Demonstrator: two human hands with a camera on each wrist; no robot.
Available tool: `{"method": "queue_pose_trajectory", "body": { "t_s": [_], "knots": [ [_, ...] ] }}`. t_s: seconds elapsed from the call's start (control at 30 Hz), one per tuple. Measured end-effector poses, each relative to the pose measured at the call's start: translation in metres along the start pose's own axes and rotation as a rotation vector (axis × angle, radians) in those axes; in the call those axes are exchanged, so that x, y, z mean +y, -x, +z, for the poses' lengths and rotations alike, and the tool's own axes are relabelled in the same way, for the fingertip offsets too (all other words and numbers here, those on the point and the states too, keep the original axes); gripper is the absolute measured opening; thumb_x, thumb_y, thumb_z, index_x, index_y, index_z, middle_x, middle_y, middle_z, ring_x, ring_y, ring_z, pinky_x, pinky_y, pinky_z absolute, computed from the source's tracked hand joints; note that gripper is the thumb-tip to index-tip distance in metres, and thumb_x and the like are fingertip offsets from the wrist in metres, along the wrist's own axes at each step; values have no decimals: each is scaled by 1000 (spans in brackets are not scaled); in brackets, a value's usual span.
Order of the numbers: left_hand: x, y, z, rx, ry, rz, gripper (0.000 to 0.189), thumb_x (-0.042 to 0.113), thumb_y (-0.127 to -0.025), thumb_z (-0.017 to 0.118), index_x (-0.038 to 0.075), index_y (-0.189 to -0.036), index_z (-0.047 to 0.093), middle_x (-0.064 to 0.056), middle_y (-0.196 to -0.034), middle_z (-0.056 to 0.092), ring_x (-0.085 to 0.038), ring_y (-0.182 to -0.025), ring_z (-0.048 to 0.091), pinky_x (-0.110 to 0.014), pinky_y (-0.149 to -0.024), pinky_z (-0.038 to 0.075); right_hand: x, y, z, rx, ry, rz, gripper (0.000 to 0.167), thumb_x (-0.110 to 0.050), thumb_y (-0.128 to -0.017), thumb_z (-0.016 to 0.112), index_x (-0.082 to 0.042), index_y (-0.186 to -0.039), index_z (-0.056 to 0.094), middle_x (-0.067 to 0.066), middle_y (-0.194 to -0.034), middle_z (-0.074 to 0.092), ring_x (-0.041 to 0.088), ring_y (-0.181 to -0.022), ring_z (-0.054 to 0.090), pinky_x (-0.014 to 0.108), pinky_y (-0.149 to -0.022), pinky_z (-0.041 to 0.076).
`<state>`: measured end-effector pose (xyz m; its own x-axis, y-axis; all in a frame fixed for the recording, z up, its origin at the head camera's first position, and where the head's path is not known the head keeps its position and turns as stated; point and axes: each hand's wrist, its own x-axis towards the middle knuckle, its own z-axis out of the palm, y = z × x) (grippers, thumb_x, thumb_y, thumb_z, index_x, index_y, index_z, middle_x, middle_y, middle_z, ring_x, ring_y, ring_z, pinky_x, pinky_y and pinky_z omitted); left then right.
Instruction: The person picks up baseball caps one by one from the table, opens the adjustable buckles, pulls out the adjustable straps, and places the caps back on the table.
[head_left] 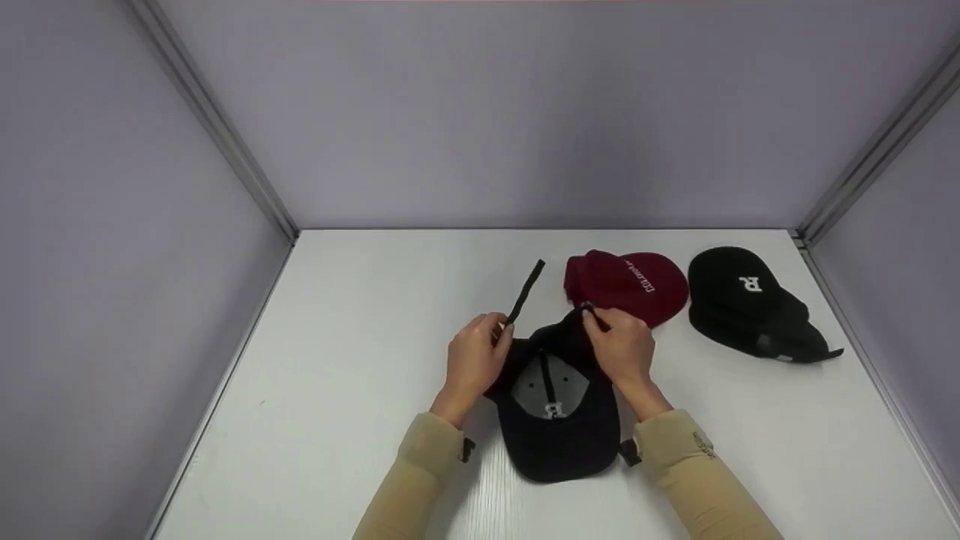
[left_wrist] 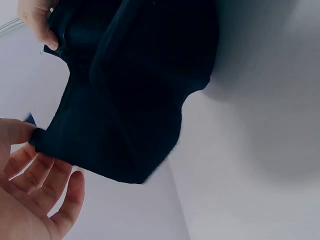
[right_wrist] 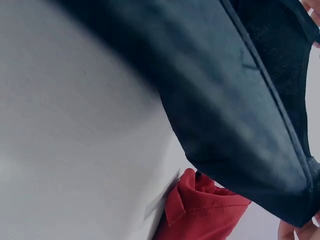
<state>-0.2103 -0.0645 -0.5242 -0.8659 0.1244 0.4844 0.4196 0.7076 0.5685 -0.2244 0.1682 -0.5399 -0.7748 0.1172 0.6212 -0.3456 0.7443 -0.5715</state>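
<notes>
A black baseball cap (head_left: 559, 454) is held with its inside facing up and its brim toward me. A white letter patch shows through the opening, on the inner front. My left hand (head_left: 474, 358) pinches the left back edge of the cap at the base of its strap (head_left: 526, 291), which sticks up free above the fingers. On the opposite back edge, my right hand (head_left: 624, 349) pinches the cap between thumb and fingers, beside a small metal glint. Dark fabric of the cap (left_wrist: 130, 100) spans between both hands in the left wrist view.
Just behind my right hand lies a dark red cap (head_left: 622, 281) with white lettering. To its right is another black cap (head_left: 739, 304) with a white R, its strap end pointing right. The white table (head_left: 360, 375) is bounded by grey panels (head_left: 480, 112).
</notes>
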Motion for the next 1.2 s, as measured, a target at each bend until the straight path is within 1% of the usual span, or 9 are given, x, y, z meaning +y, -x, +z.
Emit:
{"method": "queue_pose_trajectory", "body": {
  "t_s": [0.1, 0.33, 0.47, 0.63, 0.73, 0.8, 0.9, 1.03, 1.2],
  "knots": [
    [-3, 3, -2, -70, 17, -40, 16, 20, -94, 67, 6, -101, 71, 0, -80, 65, -11, -68, 62, -27, -59, 50, 0, 0, -1, -7, -12, 16, 13, -15, -86, 75, -3, -88, 79, 9, -75, 71, 23, -60, 64, 42, -51, 50],
    [-14, 11, -8, -216, -34, -145, 29, 28, -91, 70, 5, -109, 71, -2, -85, 66, -13, -72, 63, -31, -61, 51, 3, 0, -1, -26, -27, 43, 16, -17, -87, 75, -2, -91, 78, 11, -78, 71, 21, -60, 63, 41, -54, 51],
    [-19, 15, -13, -271, -32, -196, 32, 30, -90, 71, 4, -108, 72, -4, -88, 68, -14, -73, 64, -33, -62, 51, 2, -1, -2, -34, -37, 58, 17, -18, -87, 76, -1, -92, 78, 11, -80, 72, 23, -63, 65, 42, -57, 52],
    [-21, 18, -17, -308, 3, -211, 22, 25, -91, 71, 5, -99, 76, -5, -90, 70, -13, -73, 64, -32, -63, 52, 0, -1, -4, -46, -46, 65, 18, -19, -87, 76, -2, -93, 78, 11, -82, 73, 26, -70, 68, 44, -60, 53],
    [-22, 18, -16, -295, 26, -209, 18, 22, -92, 70, 6, -96, 76, -4, -89, 70, -12, -73, 63, -30, -63, 52, 1, -1, -4, -53, -49, 61, 18, -18, -87, 75, -1, -93, 78, 11, -83, 72, 25, -70, 68, 44, -61, 53],
    [-23, 18, -14, -269, 46, -210, 16, 22, -93, 70, 7, -94, 76, -1, -86, 70, -11, -71, 62, -29, -60, 51, 2, -1, -5, -66, -58, 60, 18, -17, -87, 75, -1, -94, 78, 12, -85, 73, 26, -74, 69, 44, -63, 53],
    [-25, 18, -11, -210, 96, -213, 15, 21, -93, 69, 8, -91, 76, 1, -81, 69, -9, -67, 61, -27, -57, 50, 4, 0, -7, -108, -70, 80, 20, -17, -87, 75, 1, -98, 77, 14, -92, 73, 27, -82, 69, 44, -70, 54],
    [-27, 17, -6, -117, 170, -225, 15, 20, -93, 69, 7, -90, 76, 0, -79, 70, -9, -66, 60, -26, -58, 49, 8, 1, -10, -172, -74, 111, 25, -17, -87, 76, 2, -102, 75, 16, -98, 72, 30, -90, 69, 46, -76, 53],
    [-29, 14, -1, -37, 234, -267, 15, 19, -94, 69, 5, -91, 75, -1, -79, 70, -11, -66, 60, -27, -59, 50, 10, 3, -16, -251, -62, 130, 26, -22, -89, 74, 1, -103, 74, 14, -96, 71, 28, -88, 67, 46, -75, 52]
  ]
}}
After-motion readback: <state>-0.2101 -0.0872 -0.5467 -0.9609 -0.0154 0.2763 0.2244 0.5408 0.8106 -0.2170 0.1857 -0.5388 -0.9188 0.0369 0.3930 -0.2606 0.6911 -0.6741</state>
